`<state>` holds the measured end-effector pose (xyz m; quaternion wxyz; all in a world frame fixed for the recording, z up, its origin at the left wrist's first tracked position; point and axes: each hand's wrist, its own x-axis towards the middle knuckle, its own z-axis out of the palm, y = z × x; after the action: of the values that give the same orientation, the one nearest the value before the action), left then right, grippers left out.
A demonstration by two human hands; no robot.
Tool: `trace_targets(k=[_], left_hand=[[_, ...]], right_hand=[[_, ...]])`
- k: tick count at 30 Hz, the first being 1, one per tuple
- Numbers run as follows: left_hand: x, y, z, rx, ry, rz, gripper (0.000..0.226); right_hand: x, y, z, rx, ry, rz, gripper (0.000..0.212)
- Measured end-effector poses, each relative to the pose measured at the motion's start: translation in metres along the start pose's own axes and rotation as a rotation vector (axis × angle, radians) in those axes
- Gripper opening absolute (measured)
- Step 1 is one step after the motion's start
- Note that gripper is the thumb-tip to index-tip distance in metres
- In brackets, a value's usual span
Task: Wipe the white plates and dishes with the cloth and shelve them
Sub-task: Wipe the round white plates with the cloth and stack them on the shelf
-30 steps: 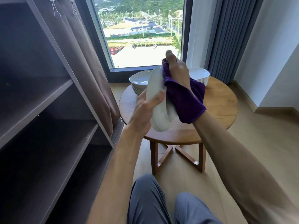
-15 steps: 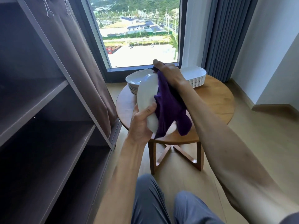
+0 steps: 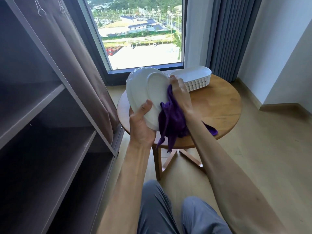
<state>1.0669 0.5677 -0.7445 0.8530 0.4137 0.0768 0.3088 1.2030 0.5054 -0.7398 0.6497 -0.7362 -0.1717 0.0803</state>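
Note:
My left hand [image 3: 141, 121] grips the lower edge of a white oval dish [image 3: 146, 92], held tilted on edge with its underside toward me, above the round wooden table [image 3: 217, 108]. My right hand [image 3: 179, 92] holds a purple cloth [image 3: 170, 122] against the dish's right rim; the cloth hangs down below the hand. A stack of white rectangular dishes [image 3: 195, 80] stands at the table's back. The stack of bowls behind the held dish is hidden.
A dark shelving unit [image 3: 50, 115] with bare shelves stands at my left, a brown curtain [image 3: 81, 65] hanging at its side. Behind the table are a window and grey drapes [image 3: 231, 36]. My knees [image 3: 168, 211] are below, over the wooden floor.
The dish has turned so its underside faces me. My right hand with the cloth has slid from the dish's top to its right rim.

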Motion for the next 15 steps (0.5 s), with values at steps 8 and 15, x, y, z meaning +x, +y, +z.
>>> trace_targets(k=[8, 15], left_hand=[[0.009, -0.001, 0.017, 0.195, 0.072, 0.078, 0.041], [0.015, -0.009, 0.029, 0.386, 0.132, 0.092, 0.012]], right_hand=[[-0.032, 0.004, 0.03, 0.296, 0.063, -0.07, 0.055], [-0.049, -0.001, 0.031, 0.228, 0.119, -0.357, 0.046]])
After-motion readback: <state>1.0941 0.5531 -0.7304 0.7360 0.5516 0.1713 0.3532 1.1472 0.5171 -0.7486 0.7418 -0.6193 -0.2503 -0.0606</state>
